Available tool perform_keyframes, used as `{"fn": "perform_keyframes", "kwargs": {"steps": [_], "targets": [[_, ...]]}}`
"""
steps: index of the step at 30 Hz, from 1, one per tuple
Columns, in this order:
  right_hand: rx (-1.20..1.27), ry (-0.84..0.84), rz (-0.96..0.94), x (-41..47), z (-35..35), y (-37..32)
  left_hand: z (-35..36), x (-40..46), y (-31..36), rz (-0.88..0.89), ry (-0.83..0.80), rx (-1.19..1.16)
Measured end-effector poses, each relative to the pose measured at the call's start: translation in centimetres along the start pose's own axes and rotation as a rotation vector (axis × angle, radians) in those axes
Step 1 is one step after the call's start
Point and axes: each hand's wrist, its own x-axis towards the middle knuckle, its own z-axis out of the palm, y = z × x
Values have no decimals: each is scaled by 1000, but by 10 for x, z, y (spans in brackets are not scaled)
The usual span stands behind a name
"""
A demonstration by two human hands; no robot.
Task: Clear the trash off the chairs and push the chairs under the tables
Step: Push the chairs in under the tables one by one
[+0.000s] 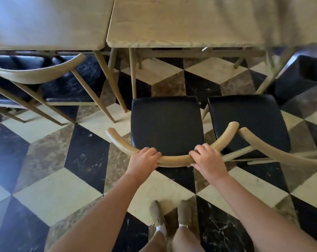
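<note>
Both hands grip the curved wooden backrest of the middle chair, the left hand and right hand set apart on the rail with fingers curled over its top. Its black seat is bare and stands clear of the table ahead. A second chair stands just beside it on the right, backrests touching. At left, another chair sits tucked under the neighbouring table. The floor is chequered tile.
</note>
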Motion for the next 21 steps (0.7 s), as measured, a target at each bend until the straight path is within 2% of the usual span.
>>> {"fn": "perform_keyframes", "kwargs": {"steps": [8, 21], "targets": [[-31, -23, 49, 24, -6, 8, -5, 25, -9, -6, -1, -13], [-13, 24, 43, 149, -18, 45, -44, 147, -75, -32, 15, -21]]}}
